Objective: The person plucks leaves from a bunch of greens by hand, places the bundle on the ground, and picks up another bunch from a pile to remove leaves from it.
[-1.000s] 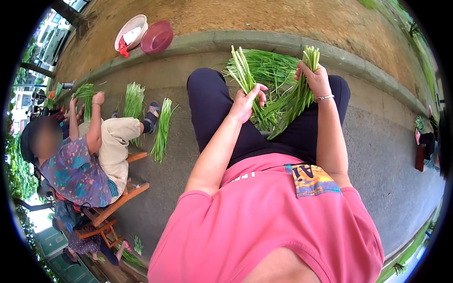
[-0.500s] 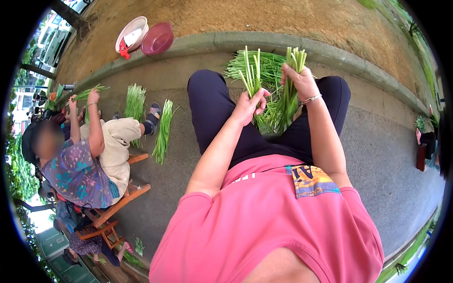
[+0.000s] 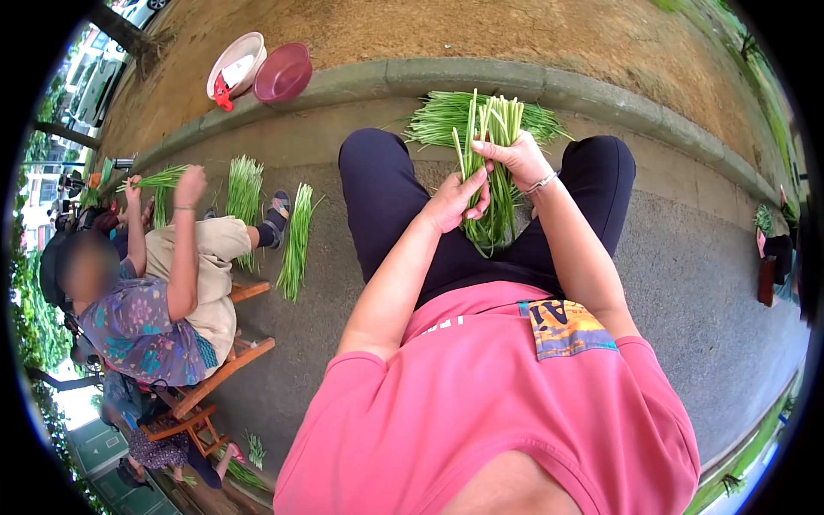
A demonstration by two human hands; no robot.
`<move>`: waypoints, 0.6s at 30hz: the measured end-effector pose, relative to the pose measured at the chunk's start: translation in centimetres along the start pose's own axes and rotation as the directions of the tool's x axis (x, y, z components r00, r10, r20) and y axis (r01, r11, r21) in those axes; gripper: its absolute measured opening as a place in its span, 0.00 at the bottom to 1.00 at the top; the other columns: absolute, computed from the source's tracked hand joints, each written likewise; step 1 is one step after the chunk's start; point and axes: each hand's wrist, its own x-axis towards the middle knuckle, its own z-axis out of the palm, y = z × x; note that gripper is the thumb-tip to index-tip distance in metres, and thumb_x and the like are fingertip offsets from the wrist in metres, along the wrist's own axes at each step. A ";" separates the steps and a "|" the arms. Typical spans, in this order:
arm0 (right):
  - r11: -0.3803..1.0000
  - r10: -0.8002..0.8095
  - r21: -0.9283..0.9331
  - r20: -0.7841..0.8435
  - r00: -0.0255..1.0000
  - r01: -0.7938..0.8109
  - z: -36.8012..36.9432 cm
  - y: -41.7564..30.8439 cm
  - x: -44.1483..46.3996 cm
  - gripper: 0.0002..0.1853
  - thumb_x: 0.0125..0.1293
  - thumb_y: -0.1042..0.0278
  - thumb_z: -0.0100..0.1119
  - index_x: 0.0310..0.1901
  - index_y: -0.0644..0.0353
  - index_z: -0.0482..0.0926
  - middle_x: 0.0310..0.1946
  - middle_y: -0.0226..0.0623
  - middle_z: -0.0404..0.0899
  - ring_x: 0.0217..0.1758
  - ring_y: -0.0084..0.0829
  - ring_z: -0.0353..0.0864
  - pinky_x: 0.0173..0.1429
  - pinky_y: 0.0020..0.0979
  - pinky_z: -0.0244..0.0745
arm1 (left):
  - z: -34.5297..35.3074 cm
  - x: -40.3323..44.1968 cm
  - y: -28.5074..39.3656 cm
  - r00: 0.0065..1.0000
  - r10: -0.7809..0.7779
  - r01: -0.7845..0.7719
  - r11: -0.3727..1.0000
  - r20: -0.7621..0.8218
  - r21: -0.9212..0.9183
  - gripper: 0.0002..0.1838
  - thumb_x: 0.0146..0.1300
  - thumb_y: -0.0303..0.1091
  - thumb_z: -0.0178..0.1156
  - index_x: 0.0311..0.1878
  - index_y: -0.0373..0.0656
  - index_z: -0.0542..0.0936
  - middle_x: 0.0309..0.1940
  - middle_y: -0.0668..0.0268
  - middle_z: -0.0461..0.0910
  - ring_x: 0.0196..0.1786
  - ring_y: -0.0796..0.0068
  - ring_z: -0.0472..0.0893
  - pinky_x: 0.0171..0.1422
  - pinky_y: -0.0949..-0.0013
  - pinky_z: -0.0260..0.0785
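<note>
My right hand [image 3: 518, 161] is closed around a bunch of long, thin green stalks [image 3: 500, 116] with pale cut ends pointing away from me. Beside it, my left hand [image 3: 457, 201] is closed on a few similar stalks [image 3: 463, 154]. The two hands are close together above my lap, and their bunches meet side by side. Green lower lengths of the stalks hang down between my knees. Beyond my hands, a loose pile of green stalks [image 3: 433, 120] lies on the ground near the curb. My fingers partly hide where the stalks are gripped.
A stone curb [image 3: 412, 73] runs across ahead, with a pink basin [image 3: 283, 73] and a pale basin [image 3: 225, 64] at it. To my left, a person [image 3: 142, 313] on a wooden chair [image 3: 232, 369] holds stalks. More stalk bundles [image 3: 296, 245] lie on the pavement there.
My right hand has moved left and slightly down, bringing its bunch against the stalks in my left hand. The seated person's nearer hand has moved away from the other.
</note>
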 end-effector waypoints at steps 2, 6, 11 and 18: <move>1.000 0.000 -0.019 -0.008 1.000 0.000 -0.2 0.2 0.0 0.08 0.51 0.71 0.67 0.30 0.61 0.76 0.20 0.25 0.74 0.18 0.17 0.69 0.23 0.20 0.66 | 0.1 0.0 0.0 0.999 0.034 -0.034 0.999 -0.008 0.007 0.20 0.64 0.53 0.48 0.42 0.42 0.69 0.19 0.64 0.68 0.14 0.81 0.61 0.21 0.77 0.55; 0.995 0.063 0.077 -0.017 0.998 -0.062 -0.6 -0.3 -0.4 0.07 0.53 0.71 0.65 0.30 0.60 0.76 0.22 0.27 0.75 0.18 0.19 0.70 0.21 0.22 0.66 | 0.2 0.4 0.1 0.997 0.065 -0.065 0.998 0.031 0.002 0.22 0.64 0.53 0.48 0.43 0.40 0.69 0.20 0.65 0.69 0.16 0.80 0.65 0.22 0.77 0.58; 0.970 0.117 0.214 0.006 0.993 -0.115 -0.8 -0.7 -0.3 0.06 0.55 0.71 0.61 0.31 0.63 0.76 0.19 0.31 0.73 0.17 0.23 0.71 0.20 0.26 0.70 | 0.0 0.7 0.4 0.987 0.141 -0.140 0.990 -0.078 0.017 0.23 0.65 0.51 0.47 0.48 0.38 0.71 0.26 0.64 0.73 0.24 0.75 0.74 0.27 0.75 0.68; 0.982 0.080 0.176 -0.039 0.996 -0.071 -1.2 -0.7 -1.4 0.07 0.57 0.70 0.61 0.34 0.64 0.77 0.27 0.32 0.76 0.26 0.24 0.73 0.26 0.28 0.72 | -0.2 0.1 -0.5 0.953 0.194 -0.179 0.980 -0.232 0.085 0.20 0.67 0.45 0.45 0.49 0.37 0.72 0.35 0.60 0.77 0.32 0.72 0.79 0.32 0.72 0.72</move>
